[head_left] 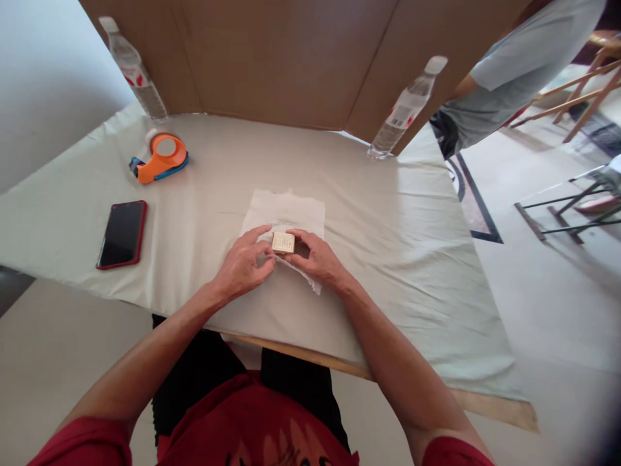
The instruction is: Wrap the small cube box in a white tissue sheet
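A small cream-coloured box (283, 243) with printing on its top is over a white sheet of tissue paper (286, 206). My right hand (316, 257) holds the box at its right side between thumb and fingers. Close to the box's left side is my left hand (250, 260), its index finger stretched toward the box. Its thumb and another finger come together at the near edge of the tissue, which looks lifted there. The hand covers the tissue's near left corner.
A phone (122, 234) with a red case and an orange tape dispenser (163, 158) lie on the cloth-covered table (417, 278), at left. Water bottles (136, 74) (406, 109) stand before a cardboard panel (286, 61). Beyond the right one is a person in a grey shirt (524, 71).
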A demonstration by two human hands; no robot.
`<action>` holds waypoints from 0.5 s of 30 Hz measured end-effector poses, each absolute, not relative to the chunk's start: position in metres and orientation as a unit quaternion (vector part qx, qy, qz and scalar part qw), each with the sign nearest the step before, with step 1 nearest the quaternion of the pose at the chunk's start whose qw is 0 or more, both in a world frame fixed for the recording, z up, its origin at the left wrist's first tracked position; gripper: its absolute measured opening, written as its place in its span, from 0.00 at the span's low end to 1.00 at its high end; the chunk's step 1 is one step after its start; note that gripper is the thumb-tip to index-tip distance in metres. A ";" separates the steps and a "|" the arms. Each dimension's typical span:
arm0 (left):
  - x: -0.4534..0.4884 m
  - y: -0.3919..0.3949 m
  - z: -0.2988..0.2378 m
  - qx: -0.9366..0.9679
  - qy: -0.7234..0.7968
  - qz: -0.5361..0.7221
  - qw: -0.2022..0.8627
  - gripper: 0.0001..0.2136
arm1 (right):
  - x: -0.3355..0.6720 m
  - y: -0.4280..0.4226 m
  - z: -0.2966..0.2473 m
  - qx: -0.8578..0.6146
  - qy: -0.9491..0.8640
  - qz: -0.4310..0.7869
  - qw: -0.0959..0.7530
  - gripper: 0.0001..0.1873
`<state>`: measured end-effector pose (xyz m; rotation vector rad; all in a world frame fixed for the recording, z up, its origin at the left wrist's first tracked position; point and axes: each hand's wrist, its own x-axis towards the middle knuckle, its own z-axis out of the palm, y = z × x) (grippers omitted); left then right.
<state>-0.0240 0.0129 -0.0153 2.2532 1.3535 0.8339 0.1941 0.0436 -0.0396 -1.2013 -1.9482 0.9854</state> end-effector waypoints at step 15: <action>-0.015 0.036 -0.023 0.709 0.479 0.375 0.358 0.06 | 0.199 0.038 -0.029 -0.466 -0.669 0.434 0.383 0.11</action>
